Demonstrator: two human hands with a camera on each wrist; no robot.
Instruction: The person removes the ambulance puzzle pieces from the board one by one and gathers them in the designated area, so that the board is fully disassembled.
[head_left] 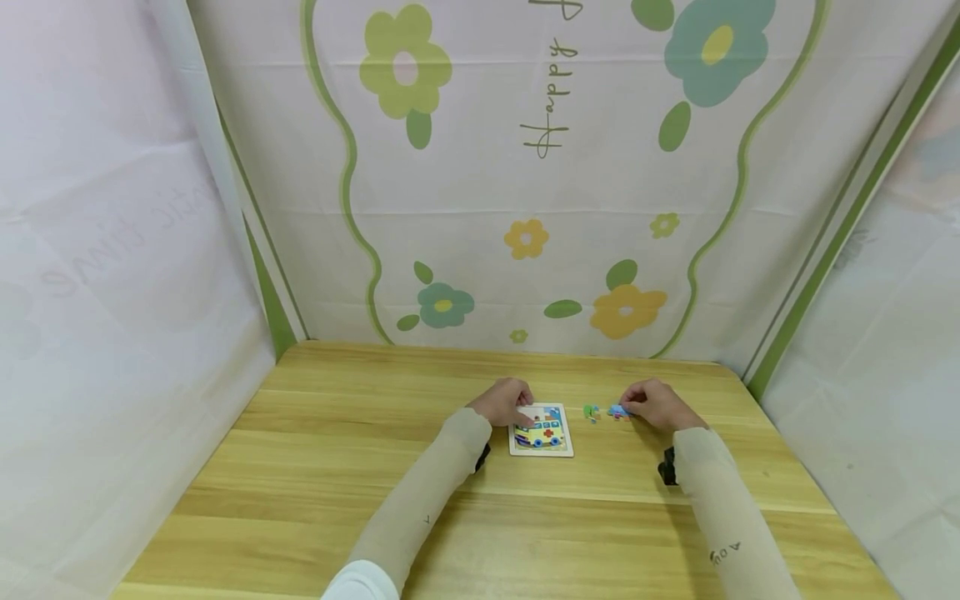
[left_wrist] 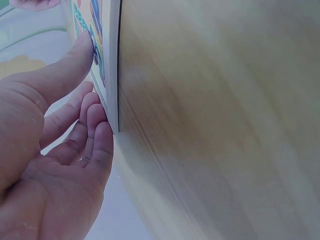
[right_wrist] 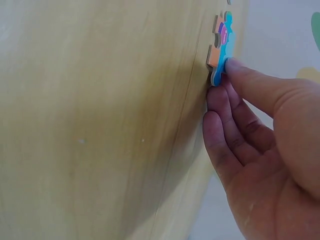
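Note:
A jigsaw puzzle board (head_left: 569, 435) with a pale frame lies on the table, filled mostly with a picture of a yellow ambulance. My left hand (head_left: 504, 403) holds it at its upper left; the thumb (left_wrist: 80, 52) lies over the picture and the other fingers curl against the frame's edge. To the right, my right hand (head_left: 662, 406) pinches a blue and orange jigsaw piece (right_wrist: 223, 45) between the thumb and fingers, low over the wood. The right wrist view shows a small purple shape on that piece. Its lower end is partly hidden by the fingertips.
Between the board and my right hand lie small loose jigsaw pieces (head_left: 591, 412), green, blue and orange. The wooden table (head_left: 525, 542) ends at a flower-printed cloth wall (head_left: 465, 183) behind, with cloth walls on both sides.

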